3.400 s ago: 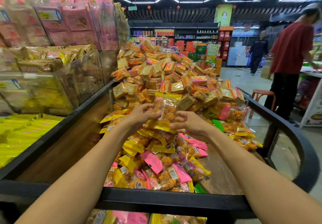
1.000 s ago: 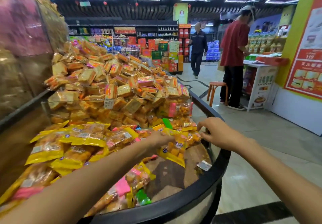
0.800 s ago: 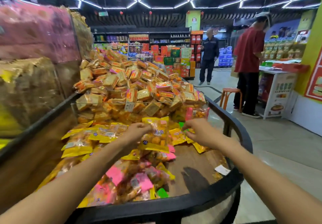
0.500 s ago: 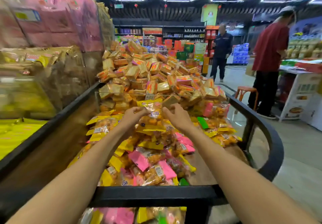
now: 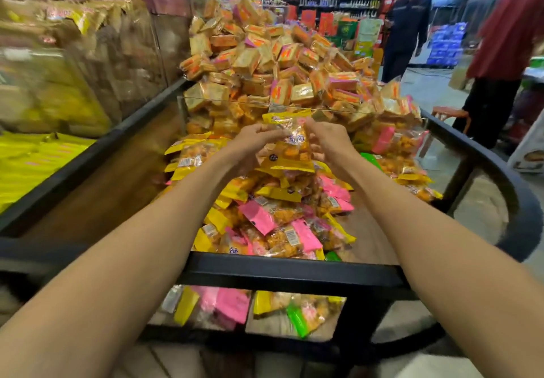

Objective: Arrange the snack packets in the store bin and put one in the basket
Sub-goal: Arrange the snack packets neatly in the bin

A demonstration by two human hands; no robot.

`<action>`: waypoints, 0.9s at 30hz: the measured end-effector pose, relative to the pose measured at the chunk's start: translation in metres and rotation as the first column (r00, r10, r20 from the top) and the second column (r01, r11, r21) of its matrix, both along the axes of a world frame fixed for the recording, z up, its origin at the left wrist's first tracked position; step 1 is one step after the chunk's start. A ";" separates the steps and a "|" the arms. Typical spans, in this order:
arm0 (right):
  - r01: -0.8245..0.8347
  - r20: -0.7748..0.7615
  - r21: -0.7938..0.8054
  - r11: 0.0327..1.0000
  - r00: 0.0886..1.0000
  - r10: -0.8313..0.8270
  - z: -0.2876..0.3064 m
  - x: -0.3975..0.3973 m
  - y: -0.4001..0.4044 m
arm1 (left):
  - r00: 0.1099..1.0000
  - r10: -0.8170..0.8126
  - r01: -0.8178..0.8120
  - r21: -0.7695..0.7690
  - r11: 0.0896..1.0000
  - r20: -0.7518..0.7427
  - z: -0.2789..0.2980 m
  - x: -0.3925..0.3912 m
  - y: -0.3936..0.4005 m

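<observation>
A yellow-edged clear snack packet (image 5: 294,145) with orange pieces is held upright above the pile, between both hands. My left hand (image 5: 253,145) grips its left side and my right hand (image 5: 326,142) pinches its right side. Below them lies a heap of yellow and pink snack packets (image 5: 273,218) in the black-rimmed store bin (image 5: 291,270). No basket is in view.
Behind a clear divider (image 5: 294,106) rises a tall mound of orange square packets (image 5: 279,60). Shelves of bagged snacks (image 5: 73,62) stand at the left. One person in dark clothes (image 5: 407,21) and another in a red shirt (image 5: 506,42) stand in the aisle at the right.
Both hands have lifted the yellow packet a little higher over the pile. The view has dipped downward and moved closer to the bin.
</observation>
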State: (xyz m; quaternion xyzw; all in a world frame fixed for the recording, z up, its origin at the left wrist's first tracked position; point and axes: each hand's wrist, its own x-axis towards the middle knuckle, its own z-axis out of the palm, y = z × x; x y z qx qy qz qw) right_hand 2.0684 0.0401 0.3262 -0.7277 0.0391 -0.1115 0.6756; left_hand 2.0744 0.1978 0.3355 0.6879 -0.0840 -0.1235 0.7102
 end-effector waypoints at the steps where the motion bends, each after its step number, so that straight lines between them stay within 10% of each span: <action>1: -0.002 -0.001 -0.022 1.000 1.000 0.002 -0.001 -0.001 0.000 | 1.000 -0.021 0.021 0.004 1.000 -0.007 0.000 -0.001 0.001; 11: -0.019 0.009 0.065 0.998 1.000 0.018 -0.001 -0.006 0.000 | 0.993 0.047 -0.076 0.274 0.959 0.108 -0.009 0.002 0.005; 27: -0.056 0.013 -0.106 0.993 0.998 0.058 -0.010 -0.002 -0.001 | 0.993 0.038 -0.048 0.086 0.995 0.112 -0.007 0.005 0.011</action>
